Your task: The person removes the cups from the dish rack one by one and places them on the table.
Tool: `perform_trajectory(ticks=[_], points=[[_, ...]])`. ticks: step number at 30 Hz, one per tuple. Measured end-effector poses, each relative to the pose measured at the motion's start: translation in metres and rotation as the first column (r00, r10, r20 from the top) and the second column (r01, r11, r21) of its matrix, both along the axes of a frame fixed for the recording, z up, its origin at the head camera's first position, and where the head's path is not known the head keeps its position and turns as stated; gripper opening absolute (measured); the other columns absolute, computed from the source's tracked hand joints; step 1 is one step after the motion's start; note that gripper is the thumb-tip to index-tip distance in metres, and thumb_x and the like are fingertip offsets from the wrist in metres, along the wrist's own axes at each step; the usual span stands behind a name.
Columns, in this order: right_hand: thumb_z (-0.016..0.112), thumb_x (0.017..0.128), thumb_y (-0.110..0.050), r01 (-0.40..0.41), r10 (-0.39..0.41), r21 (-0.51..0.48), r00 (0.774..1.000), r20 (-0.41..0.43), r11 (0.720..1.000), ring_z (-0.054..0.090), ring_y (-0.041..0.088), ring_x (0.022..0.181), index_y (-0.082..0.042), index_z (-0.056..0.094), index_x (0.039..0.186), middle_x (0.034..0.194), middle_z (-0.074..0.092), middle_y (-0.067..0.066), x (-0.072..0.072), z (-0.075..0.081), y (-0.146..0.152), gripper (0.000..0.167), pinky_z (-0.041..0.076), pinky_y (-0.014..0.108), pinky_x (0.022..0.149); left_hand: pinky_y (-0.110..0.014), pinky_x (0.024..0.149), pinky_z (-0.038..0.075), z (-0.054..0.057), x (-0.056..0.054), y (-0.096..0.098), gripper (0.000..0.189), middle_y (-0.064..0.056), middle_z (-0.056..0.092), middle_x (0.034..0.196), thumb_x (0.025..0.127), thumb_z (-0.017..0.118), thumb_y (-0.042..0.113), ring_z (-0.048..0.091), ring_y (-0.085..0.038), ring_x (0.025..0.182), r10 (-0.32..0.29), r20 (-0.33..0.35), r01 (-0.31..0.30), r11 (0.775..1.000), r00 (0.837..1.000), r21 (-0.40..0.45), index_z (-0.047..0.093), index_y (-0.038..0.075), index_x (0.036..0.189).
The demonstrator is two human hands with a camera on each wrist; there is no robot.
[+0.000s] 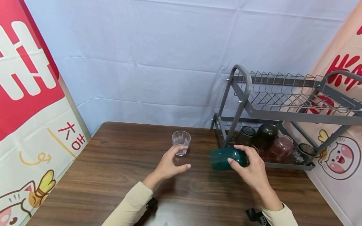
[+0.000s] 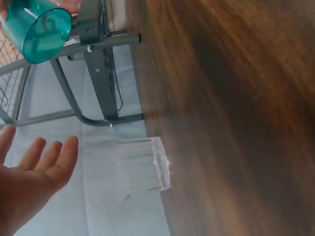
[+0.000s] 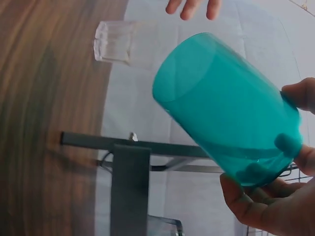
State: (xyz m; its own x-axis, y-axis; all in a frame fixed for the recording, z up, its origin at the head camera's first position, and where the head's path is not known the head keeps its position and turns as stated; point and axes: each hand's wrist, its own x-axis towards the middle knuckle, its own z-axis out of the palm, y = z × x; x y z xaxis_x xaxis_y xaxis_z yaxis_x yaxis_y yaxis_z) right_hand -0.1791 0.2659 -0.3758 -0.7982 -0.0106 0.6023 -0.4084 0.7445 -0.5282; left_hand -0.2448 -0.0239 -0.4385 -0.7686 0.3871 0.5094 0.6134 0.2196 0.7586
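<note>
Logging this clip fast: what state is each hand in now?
Left hand: open, holding nothing, near the clear glass.
Right hand: holding the teal cup.

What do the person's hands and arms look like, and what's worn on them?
The left hand and right hand are bare, with no gloves visible. The left sleeve and right sleeve are plain cream. A small black device shows beside the left sleeve, and another dark device beside the right.
</note>
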Motion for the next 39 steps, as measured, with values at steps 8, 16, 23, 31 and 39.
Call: perform_trajectory(ticks=[8,16,23,31,39], points=[[0.073,0.08,-0.011,-0.06,0.079,-0.142,0.988,0.133,0.988,0.05,0.018,0.088,-0.01,0.057,0.12,0.112,0.056,0.008,0.002,-0.009,-0.008,0.043,0.047,0.028,0.067,-0.041,0.078,0.049,-0.005,0.003,-0.001,0.061,0.002,0.051,0.124,0.073,0.079,0.018,0.049,-0.019,0.111,-0.103,0.037,0.099,0.99,0.994,0.104,0.053,0.019,0.128],[0.067,0.086,-0.011,-0.127,0.189,-0.302,0.964,0.185,0.945,0.048,0.02,0.091,-0.006,0.054,0.123,0.108,0.052,0.007,0.0,-0.015,-0.019,0.039,0.047,0.025,0.071,-0.048,0.079,0.047,0.002,0.013,0.001,0.065,-0.004,0.05,0.127,0.071,0.08,0.008,0.048,-0.022,0.112,-0.164,0.059,0.153,0.976,0.985,0.156,0.051,0.012,0.129],[0.066,0.086,-0.008,-0.147,0.239,-0.408,0.953,0.185,0.901,0.048,0.019,0.091,-0.003,0.052,0.123,0.108,0.05,0.007,-0.002,-0.016,-0.026,0.04,0.046,0.022,0.071,-0.053,0.078,0.046,0.027,0.028,0.005,0.065,-0.021,0.048,0.125,0.07,0.077,-0.002,0.047,-0.038,0.11,-0.223,0.062,0.207,0.959,0.973,0.194,0.048,-0.005,0.128],[0.064,0.085,0.001,-0.203,0.302,-0.483,0.943,0.136,0.852,0.046,0.019,0.095,-0.002,0.051,0.123,0.115,0.049,0.011,-0.004,-0.024,-0.038,0.041,0.043,0.02,0.074,-0.057,0.078,0.045,0.025,0.029,0.009,0.066,-0.03,0.044,0.124,0.071,0.074,-0.009,0.042,-0.049,0.111,-0.303,0.081,0.268,0.918,0.95,0.293,0.042,-0.01,0.129],[0.061,0.086,0.002,-0.23,0.345,-0.546,0.931,0.117,0.806,0.045,0.02,0.095,0.004,0.05,0.121,0.114,0.048,0.013,-0.005,-0.029,-0.048,0.037,0.043,0.021,0.072,-0.053,0.079,0.046,0.022,0.031,0.015,0.076,-0.027,0.038,0.129,0.069,0.075,-0.01,0.04,-0.045,0.114,-0.345,0.091,0.291,0.885,0.934,0.364,0.039,-0.004,0.135]])
